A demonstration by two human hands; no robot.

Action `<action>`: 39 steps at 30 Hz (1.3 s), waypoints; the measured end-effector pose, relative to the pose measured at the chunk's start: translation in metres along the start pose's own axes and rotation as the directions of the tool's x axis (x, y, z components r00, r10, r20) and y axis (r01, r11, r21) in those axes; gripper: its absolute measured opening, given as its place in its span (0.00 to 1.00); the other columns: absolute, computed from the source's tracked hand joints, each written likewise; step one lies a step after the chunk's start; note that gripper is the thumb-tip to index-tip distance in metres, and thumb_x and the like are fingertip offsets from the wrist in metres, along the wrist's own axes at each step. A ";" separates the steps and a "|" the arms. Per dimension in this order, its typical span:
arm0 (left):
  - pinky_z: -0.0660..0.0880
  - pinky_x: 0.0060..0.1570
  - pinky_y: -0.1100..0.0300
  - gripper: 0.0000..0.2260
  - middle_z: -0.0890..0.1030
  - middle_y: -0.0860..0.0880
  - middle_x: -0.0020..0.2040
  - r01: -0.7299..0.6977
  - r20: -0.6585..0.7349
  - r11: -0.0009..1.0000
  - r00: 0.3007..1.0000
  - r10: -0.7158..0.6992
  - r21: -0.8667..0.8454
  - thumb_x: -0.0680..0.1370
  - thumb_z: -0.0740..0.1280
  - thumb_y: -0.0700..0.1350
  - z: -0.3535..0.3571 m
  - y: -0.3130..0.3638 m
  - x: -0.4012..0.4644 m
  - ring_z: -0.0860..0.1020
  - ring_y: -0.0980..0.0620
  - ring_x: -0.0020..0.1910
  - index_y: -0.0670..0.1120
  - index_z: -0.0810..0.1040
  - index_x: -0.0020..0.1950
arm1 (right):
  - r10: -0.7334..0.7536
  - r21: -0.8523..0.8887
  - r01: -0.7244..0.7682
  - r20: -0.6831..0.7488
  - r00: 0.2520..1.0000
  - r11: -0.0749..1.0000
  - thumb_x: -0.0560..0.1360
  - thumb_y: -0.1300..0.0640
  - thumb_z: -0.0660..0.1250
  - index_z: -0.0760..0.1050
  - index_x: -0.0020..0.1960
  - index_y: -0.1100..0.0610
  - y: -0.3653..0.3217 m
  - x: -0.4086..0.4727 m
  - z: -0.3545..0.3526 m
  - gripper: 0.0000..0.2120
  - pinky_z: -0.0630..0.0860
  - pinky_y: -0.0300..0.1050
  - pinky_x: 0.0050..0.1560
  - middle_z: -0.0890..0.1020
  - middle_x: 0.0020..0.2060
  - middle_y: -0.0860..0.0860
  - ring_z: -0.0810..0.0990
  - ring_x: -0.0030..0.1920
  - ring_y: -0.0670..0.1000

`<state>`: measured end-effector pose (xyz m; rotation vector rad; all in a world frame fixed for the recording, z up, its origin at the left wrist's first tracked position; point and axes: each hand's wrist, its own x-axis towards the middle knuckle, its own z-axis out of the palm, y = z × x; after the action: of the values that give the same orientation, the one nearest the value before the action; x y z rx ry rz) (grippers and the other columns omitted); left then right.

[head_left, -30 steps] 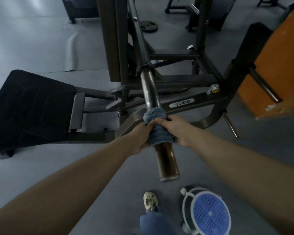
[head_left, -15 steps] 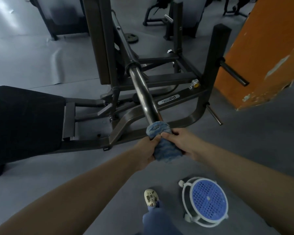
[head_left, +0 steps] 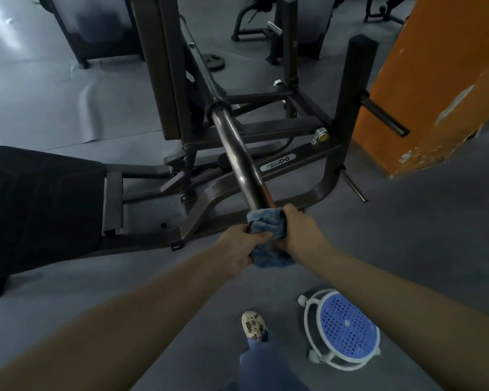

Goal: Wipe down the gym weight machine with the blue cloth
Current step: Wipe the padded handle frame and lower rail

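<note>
The blue cloth (head_left: 267, 235) is wrapped over the near end of the weight machine's shiny steel bar (head_left: 237, 162), which slopes up and away from me. My left hand (head_left: 237, 249) grips the cloth from the left. My right hand (head_left: 299, 232) grips it from the right. The tip of the bar is hidden under the cloth and my hands. The grey machine frame (head_left: 308, 153) runs beneath the bar, with a black padded seat (head_left: 40, 204) at the left.
A white and blue perforated bucket (head_left: 345, 328) stands on the grey floor by my right arm. My shoe (head_left: 253, 324) is beside it. An orange pillar (head_left: 435, 80) rises at the right, next to a black upright post (head_left: 356, 88) with pegs. Other machines stand at the back.
Both hands have slid the cloth down the bar toward me, from partway along the sleeve to its very end, which the cloth now covers. The camera view has tilted up slightly.
</note>
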<state>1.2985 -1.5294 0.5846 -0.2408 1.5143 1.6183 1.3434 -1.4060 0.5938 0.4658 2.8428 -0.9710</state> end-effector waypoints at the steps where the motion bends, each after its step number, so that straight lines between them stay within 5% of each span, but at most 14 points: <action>1: 0.78 0.48 0.55 0.16 0.79 0.40 0.59 0.002 0.010 1.000 1.000 -0.002 0.011 0.76 0.66 0.37 -0.002 0.000 0.000 0.79 0.44 0.55 0.38 0.73 0.64 | 0.004 -0.011 -0.004 -0.004 1.000 1.000 0.72 0.61 0.71 0.68 0.56 0.61 0.000 0.001 0.004 0.17 0.68 0.35 0.44 0.75 0.47 0.54 0.75 0.48 0.52; 6: 0.79 0.41 0.59 0.16 0.78 0.39 0.60 0.012 0.038 1.000 0.999 -0.013 0.018 0.77 0.65 0.34 0.004 -0.003 0.000 0.79 0.44 0.54 0.36 0.72 0.65 | 0.003 0.064 0.000 -0.045 0.999 0.998 0.72 0.65 0.67 0.67 0.43 0.62 0.012 0.003 -0.001 0.08 0.67 0.30 0.32 0.74 0.34 0.52 0.72 0.37 0.49; 10: 0.75 0.50 0.55 0.17 0.77 0.38 0.60 0.079 -0.016 0.997 0.997 -0.079 -0.012 0.76 0.63 0.31 0.015 -0.008 0.004 0.77 0.43 0.57 0.35 0.70 0.65 | -0.039 -0.015 0.038 -0.037 0.999 0.999 0.70 0.68 0.66 0.72 0.42 0.70 0.020 0.005 -0.009 0.04 0.64 0.39 0.35 0.79 0.40 0.64 0.78 0.43 0.58; 15: 0.78 0.50 0.54 0.17 0.81 0.42 0.53 -0.025 -0.088 0.982 0.995 0.042 0.186 0.72 0.72 0.38 -0.001 -0.014 0.013 0.80 0.45 0.52 0.38 0.77 0.60 | 0.009 -0.035 -0.009 0.026 1.000 0.999 0.73 0.57 0.68 0.69 0.48 0.61 0.010 0.009 -0.002 0.11 0.66 0.37 0.40 0.75 0.42 0.53 0.75 0.43 0.51; 20: 0.78 0.45 0.58 0.09 0.81 0.48 0.42 -0.092 -0.120 0.944 0.984 0.135 0.317 0.71 0.74 0.42 -0.004 -0.013 0.011 0.80 0.51 0.42 0.42 0.80 0.48 | -0.013 -0.085 0.016 0.034 0.999 0.996 0.70 0.56 0.72 0.74 0.50 0.63 0.011 0.010 -0.007 0.14 0.64 0.32 0.37 0.80 0.46 0.56 0.71 0.40 0.46; 22: 0.78 0.47 0.56 0.08 0.81 0.47 0.42 -0.093 -0.123 0.943 0.983 0.138 0.319 0.72 0.73 0.41 -0.002 -0.011 0.009 0.80 0.50 0.41 0.41 0.79 0.49 | -0.009 -0.135 0.019 0.071 0.997 0.991 0.70 0.56 0.72 0.74 0.45 0.58 0.009 0.009 -0.015 0.09 0.64 0.32 0.35 0.78 0.42 0.52 0.71 0.39 0.45; 25: 0.78 0.50 0.53 0.07 0.82 0.43 0.46 -0.131 -0.146 0.947 0.973 0.180 0.294 0.74 0.71 0.40 -0.005 -0.004 0.003 0.81 0.46 0.45 0.39 0.80 0.49 | -0.066 -0.171 0.082 0.098 0.993 0.982 0.66 0.57 0.75 0.64 0.35 0.48 -0.005 0.007 -0.030 0.18 0.65 0.29 0.31 0.69 0.32 0.42 0.66 0.32 0.39; 28: 0.78 0.50 0.51 0.01 0.82 0.43 0.46 -0.245 -0.174 0.932 0.939 0.297 0.266 0.75 0.69 0.39 -0.015 0.011 -0.006 0.81 0.46 0.45 0.43 0.79 0.46 | -0.139 -0.136 0.138 0.006 0.990 0.981 0.68 0.56 0.75 0.74 0.46 0.55 -0.021 0.011 -0.040 0.12 0.65 0.31 0.36 0.76 0.39 0.47 0.76 0.41 0.45; 30: 0.79 0.52 0.50 0.03 0.83 0.44 0.48 -0.337 -0.161 0.915 0.913 0.375 0.220 0.76 0.68 0.39 -0.024 0.028 -0.013 0.81 0.46 0.48 0.46 0.79 0.45 | -0.171 -0.104 0.163 -0.070 0.983 0.981 0.69 0.56 0.74 0.75 0.55 0.60 -0.038 0.018 -0.046 0.18 0.66 0.33 0.41 0.79 0.47 0.52 0.77 0.49 0.49; 39: 0.77 0.56 0.45 0.14 0.81 0.43 0.54 -0.585 -0.223 0.787 0.755 0.617 0.196 0.75 0.69 0.39 -0.074 0.121 -0.033 0.80 0.44 0.53 0.39 0.75 0.60 | -0.232 0.058 0.263 -0.315 0.920 0.963 0.70 0.58 0.74 0.73 0.60 0.60 -0.136 0.071 -0.069 0.21 0.64 0.30 0.47 0.79 0.54 0.54 0.76 0.54 0.50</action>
<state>1.2038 -1.5937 0.6742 0.1161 2.0416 2.0490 1.2330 -1.4484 0.7136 0.2898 3.2043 -1.1825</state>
